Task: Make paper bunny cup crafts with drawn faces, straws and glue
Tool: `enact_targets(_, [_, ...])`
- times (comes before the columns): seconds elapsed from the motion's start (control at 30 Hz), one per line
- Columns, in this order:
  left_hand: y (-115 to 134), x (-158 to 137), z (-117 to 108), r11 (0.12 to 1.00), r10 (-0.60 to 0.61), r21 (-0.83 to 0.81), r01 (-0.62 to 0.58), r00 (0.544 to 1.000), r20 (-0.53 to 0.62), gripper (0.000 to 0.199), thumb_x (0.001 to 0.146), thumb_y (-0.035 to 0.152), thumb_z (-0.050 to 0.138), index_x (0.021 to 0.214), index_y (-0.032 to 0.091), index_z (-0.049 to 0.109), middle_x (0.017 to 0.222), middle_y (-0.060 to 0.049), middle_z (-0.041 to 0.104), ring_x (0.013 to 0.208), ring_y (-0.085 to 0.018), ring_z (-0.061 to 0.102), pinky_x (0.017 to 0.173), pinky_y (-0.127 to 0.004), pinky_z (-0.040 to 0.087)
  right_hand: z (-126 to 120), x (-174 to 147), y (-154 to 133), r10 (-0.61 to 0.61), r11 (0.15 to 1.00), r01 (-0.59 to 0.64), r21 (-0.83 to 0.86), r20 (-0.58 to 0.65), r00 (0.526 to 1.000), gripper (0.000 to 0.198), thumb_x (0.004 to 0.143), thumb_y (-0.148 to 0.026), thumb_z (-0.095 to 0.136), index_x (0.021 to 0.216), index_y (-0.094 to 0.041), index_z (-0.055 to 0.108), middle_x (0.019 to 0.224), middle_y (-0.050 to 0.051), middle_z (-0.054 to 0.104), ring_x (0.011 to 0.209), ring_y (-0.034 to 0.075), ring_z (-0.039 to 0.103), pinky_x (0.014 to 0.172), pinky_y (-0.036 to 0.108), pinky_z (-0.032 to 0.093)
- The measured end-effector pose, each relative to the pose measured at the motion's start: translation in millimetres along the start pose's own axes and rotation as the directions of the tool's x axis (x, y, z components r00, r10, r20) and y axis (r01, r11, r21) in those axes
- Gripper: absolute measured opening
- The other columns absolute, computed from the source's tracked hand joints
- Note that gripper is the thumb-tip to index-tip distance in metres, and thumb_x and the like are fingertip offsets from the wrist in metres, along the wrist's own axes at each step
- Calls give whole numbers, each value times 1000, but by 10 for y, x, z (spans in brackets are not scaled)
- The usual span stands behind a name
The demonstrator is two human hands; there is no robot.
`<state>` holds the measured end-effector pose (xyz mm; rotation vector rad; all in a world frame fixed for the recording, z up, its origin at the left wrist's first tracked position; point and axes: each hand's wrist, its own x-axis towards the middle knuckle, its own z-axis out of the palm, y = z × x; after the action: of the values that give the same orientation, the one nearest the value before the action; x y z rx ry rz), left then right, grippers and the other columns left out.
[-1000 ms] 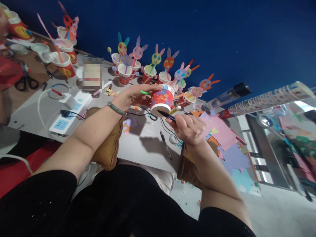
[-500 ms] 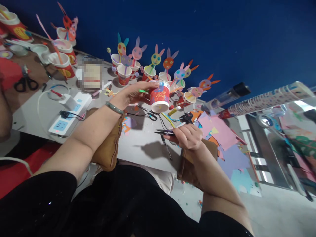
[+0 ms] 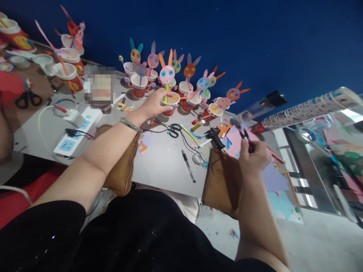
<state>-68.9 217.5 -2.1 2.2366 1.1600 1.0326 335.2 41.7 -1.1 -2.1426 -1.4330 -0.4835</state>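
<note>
Mid-desk, just before rabbit cups: L hand grasping cup, fingers by rim; can't tell if base rests on desk. Rabbit head, orange ears, up on stalk in cup; looks mostly done, like others; work left, if any, not visible. R hand gripping snips, well apart fr cup. Also: scissors, glue gun, pen. Rabbit cups crowd far side; cord lies nr side, could snag.

There's one snipper, one glue gun, one power strip, one bangle.
</note>
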Motion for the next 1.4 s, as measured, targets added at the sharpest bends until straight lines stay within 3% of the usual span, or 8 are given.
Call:
enact_targets(0.1, [-47, 1, 52, 999, 12, 32, -13, 999, 45, 49, 74, 23, 77, 122, 16, 69, 127, -11, 69, 120, -29, 64, 109, -44, 47, -15, 99, 149, 216, 971, -185, -150, 223, 951, 25, 92, -50, 56, 93, -27, 64, 90, 19, 75, 85, 33, 69, 70, 42, 42])
enact_targets(0.2, [-104, 7, 92, 1000, 23, 2, -23, 996, 89, 50, 73, 25, 74, 123, 17, 70, 127, -10, 70, 120, -29, 65, 108, -43, 49, 3, 162, 255, 306, 941, -211, -265, 396, 866, 34, 96, -49, 52, 104, -21, 70, 104, 23, 76, 93, 34, 68, 72, 42, 41])
enact_targets(0.5, [-178, -7, 152, 978, 11, -209, 14, 993, 116, 33, 68, 20, 68, 100, 18, 72, 118, -10, 70, 107, -26, 69, 92, -38, 59, 233, 270, 385, 286, 940, -90, -328, 617, 734, 43, 98, -50, 46, 106, -17, 74, 108, 22, 76, 97, 33, 69, 76, 38, 46])
enact_targets(0.63, [-168, -1, 151, 974, 27, -226, 4, 990, 138, 30, 64, 18, 66, 94, 17, 69, 113, -9, 70, 103, -23, 68, 87, -32, 58, 236, 318, 343, 188, 942, 1, -336, 530, 827, 28, 83, -47, 70, 84, -19, 75, 95, 25, 76, 86, 36, 69, 72, 44, 44])
enact_targets(0.77, [-165, 11, 138, 973, 39, -232, 2, 985, 170, 29, 62, 18, 64, 91, 17, 67, 109, -8, 68, 100, -22, 67, 83, -31, 57, 136, 294, -122, -171, 982, 187, -39, 261, 950, 25, 86, -40, 64, 96, -19, 75, 96, 24, 76, 92, 36, 67, 80, 48, 45])
enact_targets(0.97, [-128, -6, 103, 964, 27, -266, 28, 979, 203, 24, 58, 17, 63, 81, 21, 64, 105, -7, 68, 94, -23, 66, 81, -34, 56, 162, 293, -1397, -563, 766, 402, 502, 223, 796, 26, 88, -42, 65, 102, -22, 75, 92, 10, 75, 84, 24, 67, 79, 39, 51])
enact_targets(1.13, [-173, 32, 121, 970, 75, -243, -26, 978, 193, 16, 58, 19, 64, 72, 23, 59, 95, -4, 66, 93, -23, 64, 86, -37, 53, 622, 493, -2114, -584, 651, 295, 700, 213, 784, 34, 83, -46, 72, 106, -20, 73, 106, 11, 75, 94, 25, 67, 88, 41, 54])
enact_targets(1.4, [-240, 103, 171, 978, 84, -206, -39, 974, 212, 19, 54, 12, 61, 69, 21, 54, 108, -7, 66, 109, -26, 65, 97, -37, 51, 1094, 682, -2557, -500, 546, -23, 838, 348, 793, 33, 70, -45, 80, 87, -19, 68, 88, 6, 75, 89, 24, 68, 88, 42, 58])
